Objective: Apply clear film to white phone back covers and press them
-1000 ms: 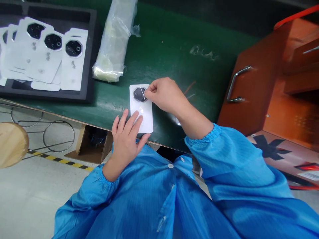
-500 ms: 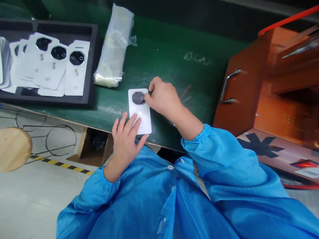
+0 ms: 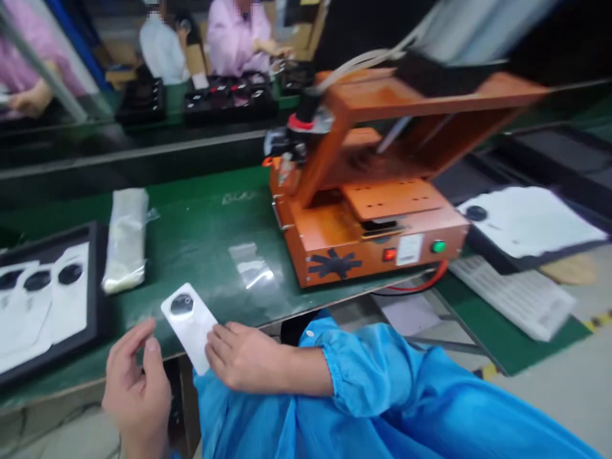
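While the right hand (image 3: pixel 243 357) lies on the lower right edge of a white phone cover (image 3: pixel 197 331), the left hand (image 3: pixel 136 386) hangs just beside it on the other side, palm up-ish, apart from it. Left grip part open, gap between thumb and curled fingers, nothing visible in it. Right grip: fingers together over the cover's edge, thumb hidden, so cannot tell how tightly it's closed. Cover sits at the near edge of the green surface (image 3: pixel 201 248), tilted, lower end poking past the edge toward the blue coat (image 3: pixel 363 363), dark camera patch (image 3: pixel 182 305) at the far end. Left of it, black tray (image 3: pixel 99 287) with more white covers (image 3: pixel 71 306); plastic-wrapped bundle (image 3: pixel 125 242) next to the tray. Clear film (image 3: pixel 252 264) lies flat between the cover and an orange machine (image 3: pixel 306 255), its top part raised, red switch (image 3: pixel 389 255) and green button (image 3: pixel 438 247) on the front. Far right, another tray (image 3: pixel 514 260) with a pile of white pieces (image 3: pixel 535 220), blurred. Person in pink (image 3: pixel 234 38) across the back.
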A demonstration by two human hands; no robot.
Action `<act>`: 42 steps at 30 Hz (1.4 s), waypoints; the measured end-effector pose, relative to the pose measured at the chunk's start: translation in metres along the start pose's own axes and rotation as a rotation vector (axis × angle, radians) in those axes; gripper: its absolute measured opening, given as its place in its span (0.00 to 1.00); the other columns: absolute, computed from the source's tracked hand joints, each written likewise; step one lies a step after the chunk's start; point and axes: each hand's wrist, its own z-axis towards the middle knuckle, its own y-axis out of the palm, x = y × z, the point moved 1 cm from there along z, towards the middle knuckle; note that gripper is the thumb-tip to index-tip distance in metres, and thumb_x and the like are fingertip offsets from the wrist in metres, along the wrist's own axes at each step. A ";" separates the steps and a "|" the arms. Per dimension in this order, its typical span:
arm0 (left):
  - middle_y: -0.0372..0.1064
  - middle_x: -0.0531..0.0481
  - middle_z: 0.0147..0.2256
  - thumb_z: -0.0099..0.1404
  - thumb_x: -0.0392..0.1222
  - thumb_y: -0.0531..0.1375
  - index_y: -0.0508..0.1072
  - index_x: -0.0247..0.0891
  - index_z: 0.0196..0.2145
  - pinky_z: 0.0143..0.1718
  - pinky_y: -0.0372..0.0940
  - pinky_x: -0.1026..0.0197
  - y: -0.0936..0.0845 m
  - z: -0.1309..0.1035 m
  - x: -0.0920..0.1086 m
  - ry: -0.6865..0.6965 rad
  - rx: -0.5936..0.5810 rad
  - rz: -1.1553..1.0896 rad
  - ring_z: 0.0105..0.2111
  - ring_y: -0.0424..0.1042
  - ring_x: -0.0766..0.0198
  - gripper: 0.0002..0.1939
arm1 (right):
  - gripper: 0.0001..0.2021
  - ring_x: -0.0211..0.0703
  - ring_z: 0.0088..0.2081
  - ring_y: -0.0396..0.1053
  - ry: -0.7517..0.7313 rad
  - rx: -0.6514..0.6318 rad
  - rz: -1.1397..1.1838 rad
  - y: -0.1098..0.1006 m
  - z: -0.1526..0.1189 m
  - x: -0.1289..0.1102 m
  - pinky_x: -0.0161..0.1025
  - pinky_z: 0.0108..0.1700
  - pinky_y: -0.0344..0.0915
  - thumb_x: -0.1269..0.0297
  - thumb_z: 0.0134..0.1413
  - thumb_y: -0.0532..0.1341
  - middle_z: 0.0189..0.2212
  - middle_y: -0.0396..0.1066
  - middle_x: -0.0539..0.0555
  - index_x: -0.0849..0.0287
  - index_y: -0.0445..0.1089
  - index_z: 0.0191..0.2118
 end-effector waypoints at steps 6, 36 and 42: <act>0.83 0.45 0.41 0.71 0.54 0.66 0.83 0.41 0.50 0.36 0.78 0.57 0.085 0.042 0.107 0.056 -0.689 -0.270 0.35 0.81 0.58 0.17 | 0.14 0.45 0.52 0.82 0.142 0.556 -0.122 -0.095 -0.083 0.016 0.39 0.50 0.81 0.68 0.73 0.57 0.49 0.84 0.55 0.61 0.81 0.46; 0.64 0.56 0.22 0.63 0.32 0.63 0.67 0.40 0.30 0.20 0.47 0.69 0.354 0.064 0.288 -0.506 -0.728 -1.063 0.18 0.58 0.71 0.09 | 0.16 0.48 0.45 0.85 0.623 0.755 -0.843 -0.165 -0.301 0.133 0.42 0.41 0.73 0.75 0.67 0.62 0.47 0.85 0.55 0.55 0.77 0.55; 0.63 0.55 0.24 0.76 0.33 0.57 0.65 0.40 0.33 0.26 0.54 0.65 0.357 0.063 0.287 -0.565 -0.780 -1.056 0.23 0.59 0.68 0.11 | 0.15 0.54 0.55 0.82 0.798 0.697 -0.579 -0.131 -0.300 0.191 0.49 0.50 0.71 0.66 0.74 0.56 0.52 0.83 0.59 0.53 0.81 0.52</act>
